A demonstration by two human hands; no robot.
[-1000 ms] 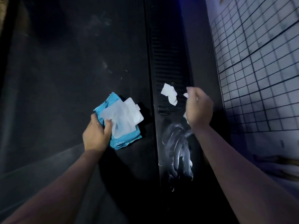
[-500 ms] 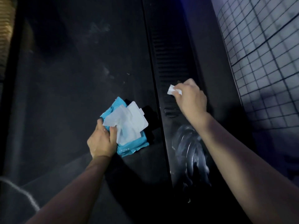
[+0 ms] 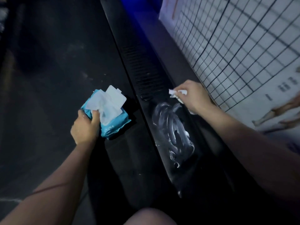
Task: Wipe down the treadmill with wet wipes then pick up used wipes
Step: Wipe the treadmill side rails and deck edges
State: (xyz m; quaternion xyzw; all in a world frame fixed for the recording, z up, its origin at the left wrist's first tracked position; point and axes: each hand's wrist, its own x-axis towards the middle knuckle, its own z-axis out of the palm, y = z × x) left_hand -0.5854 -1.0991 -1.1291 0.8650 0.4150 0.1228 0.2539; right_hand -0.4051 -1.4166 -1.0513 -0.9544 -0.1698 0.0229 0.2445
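The left hand (image 3: 85, 127) grips the blue wet-wipe pack (image 3: 108, 116) while right hand (image 3: 194, 97) fingers pinch a crumpled wipe (image 3: 172, 93) above the treadmill side rail (image 3: 146, 75).

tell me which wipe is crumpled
The small wipe pinched in the right hand; the other wipe lies flatter on the blue pack held by the left hand.

The scene is dim, and most of it falls into near-black shadow. Along the right side runs a pale surface ruled with a dark grid (image 3: 243, 46), the brightest area in view; it may be tiling or a printed sheet, the picture being too soft to settle which. Toward its lower right sit small blocks of dark print (image 3: 285, 85) and a blurred tan drawn figure (image 3: 276, 111). A blue glow (image 3: 138, 7) spills in at the top centre. A faint pale strip (image 3: 2, 17) shows at the upper left edge.
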